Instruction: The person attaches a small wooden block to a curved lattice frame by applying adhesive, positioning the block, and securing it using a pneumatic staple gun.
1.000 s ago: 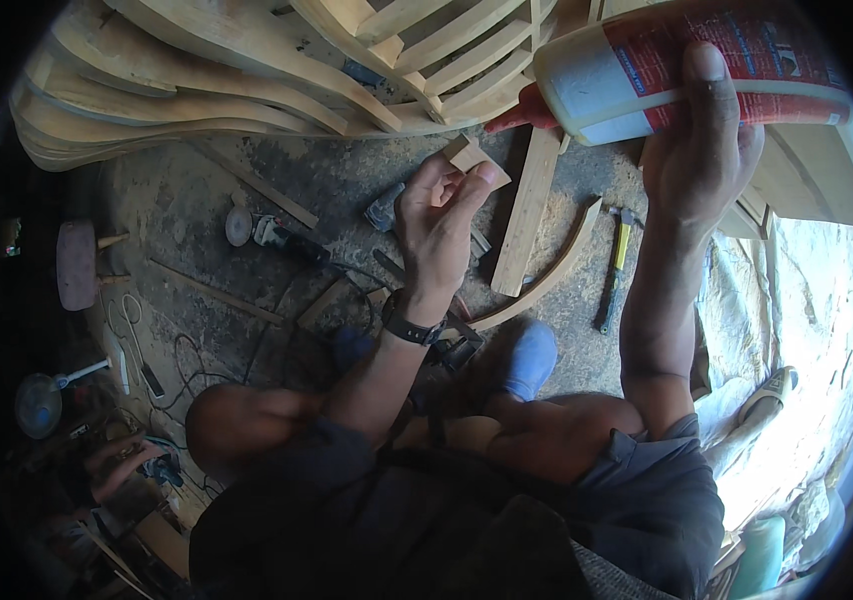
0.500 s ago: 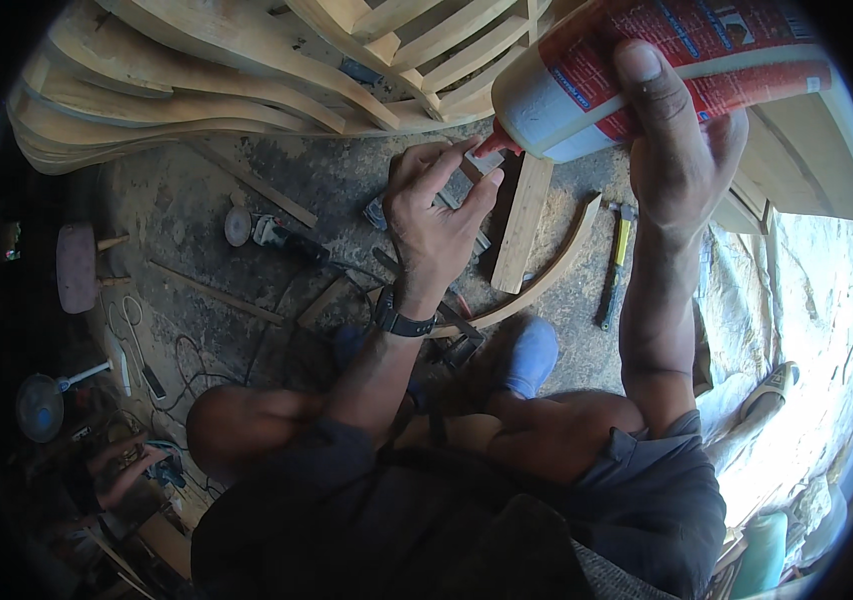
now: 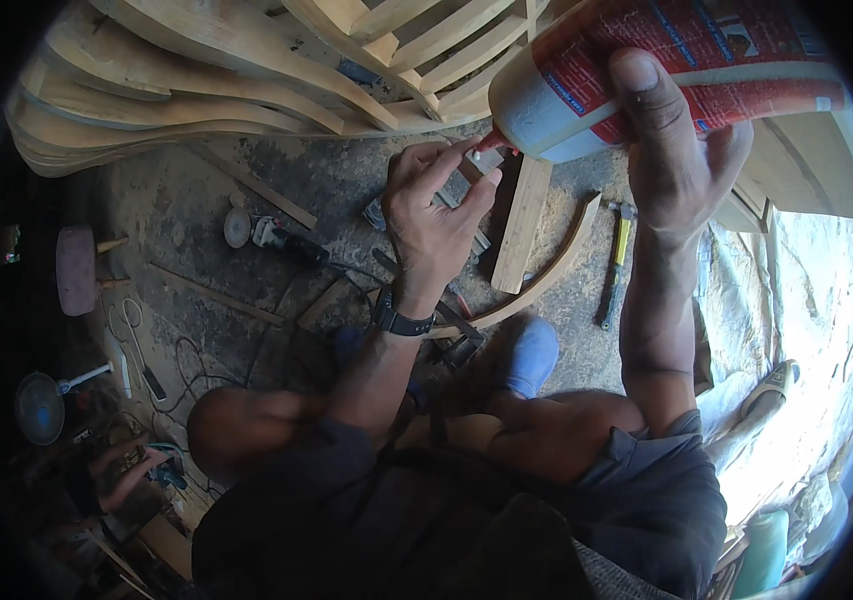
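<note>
High at the right, my right hand (image 3: pixel 682 150) is wrapped round a large red and white glue bottle (image 3: pixel 572 95), tipped so its red nozzle (image 3: pixel 493 140) points down and left. A white drop of glue (image 3: pixel 477 156) shows at the nozzle's tip. My left hand (image 3: pixel 434 210), with a dark watch (image 3: pixel 402 315) on its wrist, is closed just below the nozzle. Between its index finger and thumb is what looks like a small piece of wood (image 3: pixel 490 162), partly hidden by the fingers.
A curved wooden frame (image 3: pixel 247 75) spans the upper left. On the floor lie an angle grinder (image 3: pixel 282 238), a flat board (image 3: pixel 525 225), a curved wooden strip (image 3: pixel 562 265), a hammer (image 3: pixel 620 265) and cables (image 3: pixel 187 350). Another person's arm (image 3: pixel 132 475) shows at the lower left.
A white drop has come out at the nozzle's tip. The bottle has shifted slightly left and down; my left hand stays in nearly the same place.
</note>
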### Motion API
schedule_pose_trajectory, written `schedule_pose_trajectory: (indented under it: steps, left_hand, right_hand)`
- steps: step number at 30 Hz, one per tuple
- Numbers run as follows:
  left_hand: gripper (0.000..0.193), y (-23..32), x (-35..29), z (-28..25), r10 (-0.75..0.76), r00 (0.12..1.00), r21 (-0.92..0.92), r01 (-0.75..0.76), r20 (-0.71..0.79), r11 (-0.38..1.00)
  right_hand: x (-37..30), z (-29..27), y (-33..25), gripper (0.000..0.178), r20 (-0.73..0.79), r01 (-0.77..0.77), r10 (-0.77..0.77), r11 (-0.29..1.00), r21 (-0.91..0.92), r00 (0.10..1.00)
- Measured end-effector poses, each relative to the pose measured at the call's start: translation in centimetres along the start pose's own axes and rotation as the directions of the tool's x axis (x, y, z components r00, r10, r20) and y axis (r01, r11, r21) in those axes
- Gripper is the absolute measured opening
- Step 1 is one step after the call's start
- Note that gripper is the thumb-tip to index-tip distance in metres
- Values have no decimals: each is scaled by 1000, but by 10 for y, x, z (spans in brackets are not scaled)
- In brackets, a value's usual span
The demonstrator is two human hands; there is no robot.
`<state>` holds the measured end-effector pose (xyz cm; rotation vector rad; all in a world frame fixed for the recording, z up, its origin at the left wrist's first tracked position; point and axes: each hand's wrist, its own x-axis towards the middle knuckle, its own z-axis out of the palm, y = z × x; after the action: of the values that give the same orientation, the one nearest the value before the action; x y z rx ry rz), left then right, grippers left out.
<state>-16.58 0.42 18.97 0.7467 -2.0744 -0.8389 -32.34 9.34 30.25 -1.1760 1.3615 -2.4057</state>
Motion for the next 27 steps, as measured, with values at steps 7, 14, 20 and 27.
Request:
schedule_pose_trajectory:
  steps: [7, 14, 20, 27]
  left_hand:
    - [34, -3, 1, -2, -1, 1000, 1, 1, 16, 1000]
    - [36, 5, 6, -9, -41, 998, -138, 46, 39, 989]
    - [41, -8, 2, -8, -159, 987, -210, 161, 29, 964]
    - [33, -35, 9, 18, -206, 972, -278, 231, 116, 933]
  right_hand:
    - [2, -6, 15, 40, 31, 29, -26, 995, -91, 999]
    - [15, -71, 72, 35, -291, -180, 160, 983, -42, 943]
    - [-21, -121, 153, 30, -329, -491, 741, 647, 584, 585]
    - [-59, -187, 259, 33, -299, -455, 850, 493, 741, 435]
